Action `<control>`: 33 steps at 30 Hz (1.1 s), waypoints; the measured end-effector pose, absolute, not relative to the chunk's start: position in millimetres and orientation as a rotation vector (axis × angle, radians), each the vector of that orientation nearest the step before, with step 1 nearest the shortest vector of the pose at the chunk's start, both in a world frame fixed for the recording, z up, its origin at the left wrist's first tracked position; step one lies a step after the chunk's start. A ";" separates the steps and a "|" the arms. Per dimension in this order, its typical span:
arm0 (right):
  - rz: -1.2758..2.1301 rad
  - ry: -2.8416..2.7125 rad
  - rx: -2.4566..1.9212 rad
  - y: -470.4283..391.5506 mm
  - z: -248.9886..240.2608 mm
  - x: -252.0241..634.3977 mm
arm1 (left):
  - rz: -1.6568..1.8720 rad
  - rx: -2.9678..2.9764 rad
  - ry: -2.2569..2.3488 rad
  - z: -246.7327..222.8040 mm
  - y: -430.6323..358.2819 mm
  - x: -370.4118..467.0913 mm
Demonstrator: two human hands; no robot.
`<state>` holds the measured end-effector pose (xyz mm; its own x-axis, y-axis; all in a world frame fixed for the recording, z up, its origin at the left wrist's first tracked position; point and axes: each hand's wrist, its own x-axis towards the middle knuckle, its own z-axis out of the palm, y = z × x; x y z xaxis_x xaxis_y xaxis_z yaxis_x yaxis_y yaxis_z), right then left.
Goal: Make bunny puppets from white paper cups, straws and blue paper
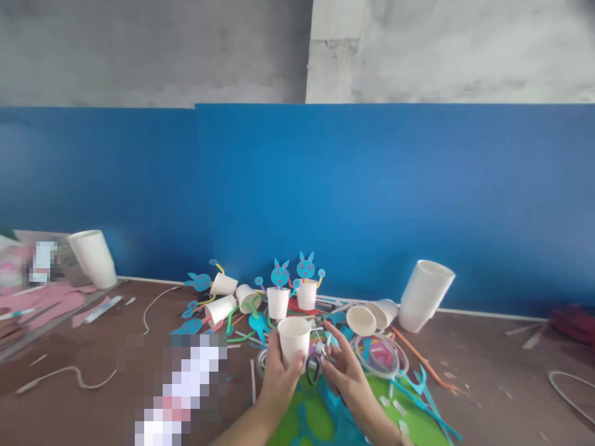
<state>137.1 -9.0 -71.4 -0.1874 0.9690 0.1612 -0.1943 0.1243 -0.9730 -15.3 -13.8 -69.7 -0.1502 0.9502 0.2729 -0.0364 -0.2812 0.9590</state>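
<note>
A white paper cup point(294, 336) stands upright in my left hand point(280, 371), with the fingers and thumb wrapped round its sides. Close to the cup's right side, my right hand point(346, 370) is closed on a pair of scissors point(314, 368); a dark handle loop and part of the metal blades show. Whether the blades touch the cup I cannot tell. Behind the cup stand two paper cups with blue rabbit heads, a nearer rabbit cup point(277, 303) and a farther rabbit cup point(307, 293). Below my hands lie blue paper point(341, 409) and a green sheet point(297, 421).
Several cups with blue cutouts and bent straws lie tipped over at left, among them a cup point(220, 308). Stacked cups point(425, 296) lean against the blue wall point(372, 204) at right. Coiled white tubing point(381, 356), paper strips and scraps litter the brown table point(465, 359).
</note>
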 end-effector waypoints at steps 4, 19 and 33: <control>1.018 -1.424 -0.944 -7.4 -87.7 138.2 | 1.583 1.319 1.145 -74.1 -10.8 -20.3; 0.437 -2.038 -1.016 -15.4 -57.5 146.8 | 1.584 1.309 1.197 -77.6 -2.3 -22.5; 0.160 -2.348 -1.442 -26.6 -17.6 145.4 | 1.596 1.332 1.268 -75.4 0.8 -18.5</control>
